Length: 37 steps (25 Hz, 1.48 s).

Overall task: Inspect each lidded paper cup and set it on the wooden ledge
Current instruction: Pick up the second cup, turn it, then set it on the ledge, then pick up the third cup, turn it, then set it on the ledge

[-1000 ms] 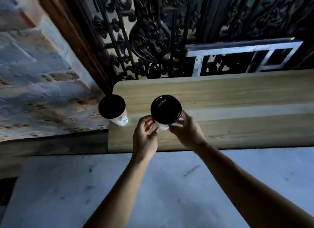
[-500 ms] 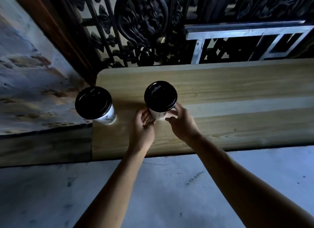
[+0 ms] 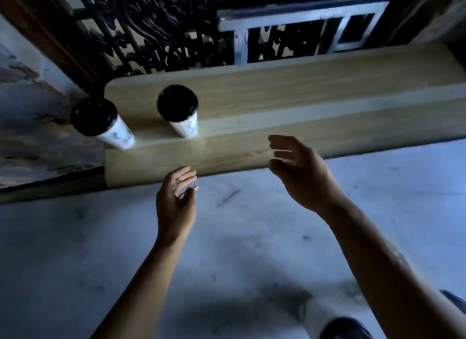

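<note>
Two white paper cups with black lids stand upright on the wooden ledge (image 3: 290, 86). One cup (image 3: 99, 123) is at the ledge's left end. The other cup (image 3: 179, 110) stands a little to its right. My left hand (image 3: 176, 200) hovers below the ledge's front edge with relaxed fingers and holds nothing. My right hand (image 3: 296, 169) is further right, over the ledge's front face, fingers spread and empty. Neither hand touches a cup.
A dark ornate iron grille (image 3: 151, 28) and a pale metal frame (image 3: 302, 28) rise behind the ledge. A rough plastered brick wall (image 3: 30, 111) is at the left. Grey concrete floor (image 3: 239, 250) lies below. A dark rounded object (image 3: 345, 328) shows at the bottom edge.
Both hands have let go of the right cup and pulled back toward me. That cup now stands alone on the ledge. The camera has shifted.
</note>
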{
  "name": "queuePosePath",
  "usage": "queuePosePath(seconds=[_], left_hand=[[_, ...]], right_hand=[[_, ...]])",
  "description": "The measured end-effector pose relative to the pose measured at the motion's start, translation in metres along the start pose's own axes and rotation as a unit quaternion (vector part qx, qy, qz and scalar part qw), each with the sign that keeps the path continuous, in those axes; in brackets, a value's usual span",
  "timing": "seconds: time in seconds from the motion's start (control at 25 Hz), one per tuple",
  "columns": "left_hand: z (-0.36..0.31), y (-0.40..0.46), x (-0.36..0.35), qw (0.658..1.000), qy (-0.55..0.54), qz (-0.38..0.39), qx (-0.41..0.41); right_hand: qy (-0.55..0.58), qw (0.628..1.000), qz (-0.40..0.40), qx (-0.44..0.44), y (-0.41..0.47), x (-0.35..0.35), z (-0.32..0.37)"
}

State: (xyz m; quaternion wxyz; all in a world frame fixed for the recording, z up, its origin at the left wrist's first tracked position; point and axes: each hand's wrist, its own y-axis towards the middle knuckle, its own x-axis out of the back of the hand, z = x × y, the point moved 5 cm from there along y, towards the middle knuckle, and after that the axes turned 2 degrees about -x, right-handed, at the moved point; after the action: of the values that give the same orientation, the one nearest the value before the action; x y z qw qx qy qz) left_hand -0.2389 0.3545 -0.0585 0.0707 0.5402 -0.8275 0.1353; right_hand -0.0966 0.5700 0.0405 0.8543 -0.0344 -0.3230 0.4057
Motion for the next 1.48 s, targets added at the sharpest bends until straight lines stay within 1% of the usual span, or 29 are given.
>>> queuePosePath(seconds=[0.08,0.16,0.24,0.32,0.4,0.48,0.56,0.6,0.64,0.68,0.76,0.84,0.88,0.96,1.0,1.08,1.16,1.2,1.24,1.32,1.4,1.48], left_hand=[[-0.015,-0.056,-0.015,0.999,0.044,0.028,-0.012],[-0.022,-0.107,-0.026,0.996,0.066,0.052,-0.007],[-0.028,-0.165,-0.035,0.991,0.115,0.066,-0.016],[-0.029,-0.220,-0.042,0.980,0.180,0.087,-0.026],[-0.017,-0.267,-0.047,0.961,0.240,0.136,0.005],[-0.001,-0.297,-0.058,0.933,0.281,0.213,0.068],[0.009,-0.311,-0.079,0.912,0.275,0.281,0.119],[0.008,-0.314,-0.092,0.910,0.255,0.300,0.128],[0.006,-0.316,-0.103,0.913,0.229,0.305,0.142],[0.004,-0.316,-0.111,0.921,0.205,0.293,0.157],[0.000,-0.315,-0.117,0.926,0.208,0.264,0.171],[-0.006,-0.314,-0.114,0.927,0.206,0.272,0.154],[-0.018,-0.315,-0.112,0.933,0.178,0.278,0.144],[-0.041,-0.313,-0.099,0.949,0.154,0.264,0.082],[-0.052,-0.312,-0.094,0.950,0.161,0.264,0.047],[-0.083,-0.314,-0.081,0.934,0.236,0.269,0.004],[-0.110,-0.313,-0.073,0.886,0.369,0.276,-0.045],[-0.124,-0.314,-0.072,0.861,0.421,0.274,-0.079],[-0.136,-0.314,-0.071,0.843,0.452,0.268,-0.115],[-0.152,-0.315,-0.070,0.824,0.481,0.251,-0.163],[-0.156,-0.318,-0.070,0.811,0.501,0.247,-0.174],[-0.159,-0.322,-0.071,0.807,0.510,0.245,-0.170]], right_hand=[[-0.018,1.000,0.010,0.019,-0.044,0.032,-0.011],[-0.034,0.999,0.019,0.037,-0.081,0.054,-0.027],[-0.062,0.995,0.051,0.057,-0.122,0.076,-0.046],[-0.117,0.984,0.103,0.083,-0.159,0.090,-0.068],[-0.177,0.966,0.160,0.104,-0.195,0.094,-0.085],[-0.219,0.947,0.203,0.117,-0.222,0.092,-0.096],[-0.251,0.933,0.231,0.118,-0.240,0.083,-0.105],[-0.269,0.925,0.243,0.114,-0.248,0.079,-0.110],[-0.286,0.919,0.249,0.111,-0.254,0.075,-0.113],[-0.300,0.915,0.247,0.111,-0.259,0.072,-0.115],[-0.314,0.915,0.227,0.111,-0.263,0.070,-0.117],[-0.309,0.923,0.210,0.090,-0.261,0.070,-0.117],[-0.306,0.928,0.200,0.073,-0.261,0.071,-0.116],[-0.266,0.948,0.169,0.040,-0.259,0.076,-0.109],[-0.217,0.965,0.148,0.019,-0.258,0.080,-0.104],[-0.073,0.989,0.117,-0.050,-0.255,0.089,-0.097],[0.050,0.987,0.105,-0.114,-0.255,0.090,-0.093],[0.095,0.980,0.103,-0.139,-0.257,0.087,-0.091],[0.137,0.973,0.100,-0.156,-0.260,0.084,-0.087],[0.191,0.964,0.086,-0.164,-0.265,0.078,-0.078],[0.228,0.958,0.070,-0.160,-0.270,0.075,-0.073],[0.247,0.953,0.061,-0.162,-0.271,0.074,-0.072]])
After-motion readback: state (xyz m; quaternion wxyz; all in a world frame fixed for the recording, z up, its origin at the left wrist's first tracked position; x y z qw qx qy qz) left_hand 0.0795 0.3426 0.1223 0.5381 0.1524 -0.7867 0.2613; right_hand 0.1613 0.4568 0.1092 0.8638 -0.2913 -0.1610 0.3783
